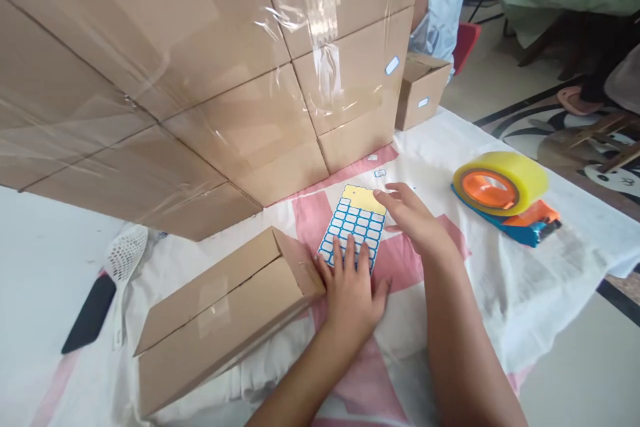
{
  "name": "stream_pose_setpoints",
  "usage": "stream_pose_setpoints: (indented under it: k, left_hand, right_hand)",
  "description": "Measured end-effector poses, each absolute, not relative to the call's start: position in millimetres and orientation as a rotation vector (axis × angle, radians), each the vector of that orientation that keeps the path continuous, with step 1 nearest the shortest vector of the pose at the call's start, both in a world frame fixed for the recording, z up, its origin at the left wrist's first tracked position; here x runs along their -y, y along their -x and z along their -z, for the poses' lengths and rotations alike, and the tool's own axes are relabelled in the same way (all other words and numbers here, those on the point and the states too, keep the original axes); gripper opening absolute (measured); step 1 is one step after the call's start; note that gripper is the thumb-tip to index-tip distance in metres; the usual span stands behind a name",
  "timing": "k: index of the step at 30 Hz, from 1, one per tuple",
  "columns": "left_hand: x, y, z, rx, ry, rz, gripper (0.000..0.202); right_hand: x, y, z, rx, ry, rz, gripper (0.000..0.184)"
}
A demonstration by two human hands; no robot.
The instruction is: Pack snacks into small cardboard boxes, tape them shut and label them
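Note:
A sheet of blue-edged white label stickers (pixel 353 220) lies on the cloth, with a bare yellow strip at its far end where labels are gone. My left hand (pixel 353 287) rests flat across the sheet's near part, fingers spread. At the far right corner of the yellow strip, my right hand (pixel 413 217) touches or hovers over the edge, its fingers bent and apart. Whether a label sticks to a fingertip cannot be made out. Beside my left hand lies a closed cardboard box (pixel 220 320), with no label on the faces I see.
Stacked, taped cardboard boxes (pixel 240 80) form a wall ahead; one bears a label (pixel 393 65). Another labelled box (pixel 425 90) stands behind, near a person's sleeve (pixel 443 7). A tape roll (pixel 500 181) is at right, a slotted spoon (pixel 126 253) and black spatula (pixel 90 313) at left.

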State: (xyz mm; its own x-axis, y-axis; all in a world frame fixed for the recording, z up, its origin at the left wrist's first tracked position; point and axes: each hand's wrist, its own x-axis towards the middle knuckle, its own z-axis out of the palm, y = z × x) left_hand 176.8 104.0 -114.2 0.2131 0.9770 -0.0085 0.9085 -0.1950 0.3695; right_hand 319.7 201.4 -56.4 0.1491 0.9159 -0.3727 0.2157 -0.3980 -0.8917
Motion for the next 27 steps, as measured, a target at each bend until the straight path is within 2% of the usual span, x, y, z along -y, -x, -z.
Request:
stream_pose_setpoints:
  k: [5,9,11,16,22,24,27]
  left_hand:
    - [-125.2,-149.9,103.6,-1.622,-2.151,-0.45,0.038]
    - [-122.6,-132.7,111.7,-1.446,-2.161,-0.652,0.037]
    - [-122.3,-131.2,116.7,-1.502,-2.119,-0.766,0.037]
    - [-135.4,-139.8,117.9,-1.842,-1.839,-0.793,0.061]
    - [-139.6,-142.8,116.6,-1.721,-1.338,-1.015,0.073]
    - [-141.7,-144.0,115.0,-1.617,-1.211,-1.094,0.065]
    - [-146.9,-146.6,107.9,-1.54,-1.201,-1.097,0.036]
  right_hand:
    - [-200.7,-312.4,58.1,1.197,1.724,-1.246,0.069]
    - [-200.0,-310.6,58.4,1.238,1.73,-1.244,0.068]
    - [-199.3,-312.1,57.4,1.231,1.731,-1.241,0.067]
    - [-198.0,-314.6,54.7,1.22,1.721,-1.27,0.068]
    - [-196.7,-308.1,55.3,1.273,1.729,-1.252,0.072]
    - [-196.3,-306.1,56.2,1.28,1.728,-1.267,0.072]
    - [-195.9,-305.1,58.3,1.308,1.669,-1.307,0.069]
